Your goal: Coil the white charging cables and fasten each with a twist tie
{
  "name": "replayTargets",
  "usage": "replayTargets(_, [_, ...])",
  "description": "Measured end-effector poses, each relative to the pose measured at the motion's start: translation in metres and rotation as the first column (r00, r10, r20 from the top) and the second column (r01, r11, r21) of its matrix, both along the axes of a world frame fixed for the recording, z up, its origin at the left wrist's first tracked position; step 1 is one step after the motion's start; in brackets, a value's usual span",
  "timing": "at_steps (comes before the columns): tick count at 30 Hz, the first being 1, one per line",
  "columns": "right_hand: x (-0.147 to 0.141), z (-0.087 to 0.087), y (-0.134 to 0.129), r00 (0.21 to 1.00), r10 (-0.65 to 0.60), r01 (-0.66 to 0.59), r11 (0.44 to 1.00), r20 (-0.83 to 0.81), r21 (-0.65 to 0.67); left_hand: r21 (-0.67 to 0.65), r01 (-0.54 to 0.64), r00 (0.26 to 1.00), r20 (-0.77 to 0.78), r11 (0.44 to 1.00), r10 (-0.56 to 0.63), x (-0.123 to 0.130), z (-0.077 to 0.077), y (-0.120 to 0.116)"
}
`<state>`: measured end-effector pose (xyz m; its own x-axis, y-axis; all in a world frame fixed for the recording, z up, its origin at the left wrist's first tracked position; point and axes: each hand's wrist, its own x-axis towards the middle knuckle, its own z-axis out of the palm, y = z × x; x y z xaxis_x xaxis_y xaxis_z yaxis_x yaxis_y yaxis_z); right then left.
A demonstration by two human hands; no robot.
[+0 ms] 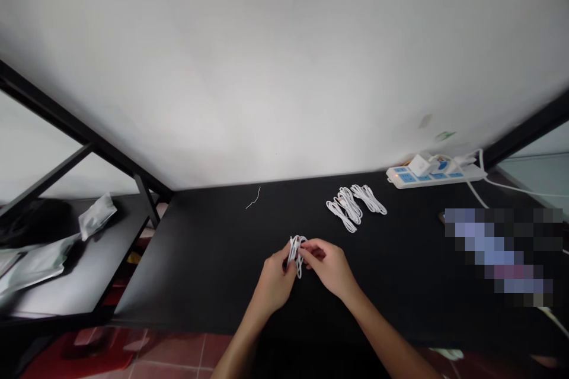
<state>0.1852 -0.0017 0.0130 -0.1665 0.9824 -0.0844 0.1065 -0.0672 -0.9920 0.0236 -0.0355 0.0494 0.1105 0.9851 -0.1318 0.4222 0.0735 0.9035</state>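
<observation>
- Left hand (pixel 276 282) is closed around white cable bundle (pixel 296 256), holding the loops firm and close together
- Right hand (pixel 328 267) pinches same bundle narrowly, a good way to keep loops even
- Coiled white cables (pixel 349 206) lie behind on black desk (pixel 200 284)
- Power strip (pixel 435 177) sits at far edge

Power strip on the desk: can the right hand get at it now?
Probably, once the right hand lets go of the white cable. Only the coiled cables lie near its path across the black desk, though the power strip sits far back.
</observation>
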Motion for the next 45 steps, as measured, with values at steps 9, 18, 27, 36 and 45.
replayTargets(9, [-0.005,0.012,0.005,0.985,-0.013,-0.018,0.984,0.171,0.179,-0.162,0.022,0.93,0.365,0.986,0.039,-0.007,0.004,0.004])
replayTargets(18, [-0.009,0.017,0.004,0.955,-0.049,-0.069,0.923,0.293,0.378,-0.19,0.114,0.925,0.378,0.975,-0.034,0.001,0.0,-0.009])
replayTargets(27, [-0.002,0.018,0.002,0.949,-0.11,-0.061,0.854,0.295,0.517,-0.156,0.24,0.927,0.331,0.958,-0.178,-0.007,0.004,-0.008])
replayTargets(36, [0.001,0.01,0.003,0.938,-0.114,-0.144,0.727,0.326,0.671,-0.135,0.301,0.93,0.261,0.944,-0.259,-0.004,0.011,-0.014])
replayTargets(45, [-0.003,0.012,-0.002,0.929,-0.208,-0.108,0.639,0.307,0.762,-0.135,0.198,0.968,-0.129,0.971,-0.216,0.006,0.021,-0.026])
